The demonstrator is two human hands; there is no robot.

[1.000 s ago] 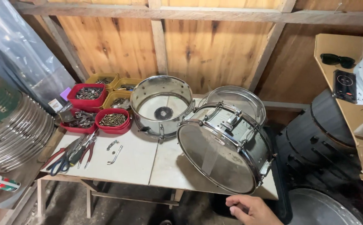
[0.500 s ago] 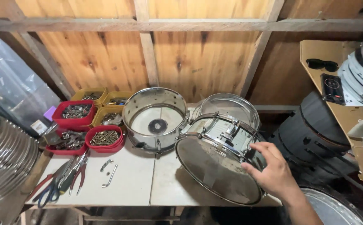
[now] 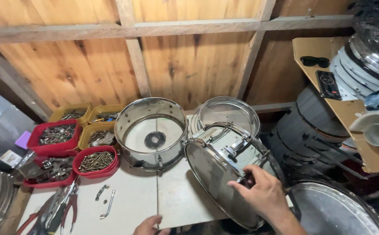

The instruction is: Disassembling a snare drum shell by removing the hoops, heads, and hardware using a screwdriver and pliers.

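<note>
The right hand (image 3: 261,191) is clamped on the near rim of a snare drum (image 3: 231,172) that stands tilted on its edge at the right of the white tabletop (image 3: 133,204), drumhead facing near and left. The fingers curl over the hoop by a tension rod. The left hand (image 3: 151,225) shows only at the near edge of the tabletop, fingers resting on it and holding nothing; whether it is spread or curled cannot be told.

Judged from this, the step in hand is taking hold of the drum and steadying it on its side. The next move would call for a firm grip on the hoop and support from the left hand, since the drum balances on a narrow edge close to the tabletop's right side.

Left of it sits a bare metal shell (image 3: 152,130), with a hoop (image 3: 229,111) leaning behind. Further left are red trays (image 3: 97,162) and yellow trays (image 3: 70,114) of screws and small hardware, and pliers (image 3: 63,209) near the left corner
</note>
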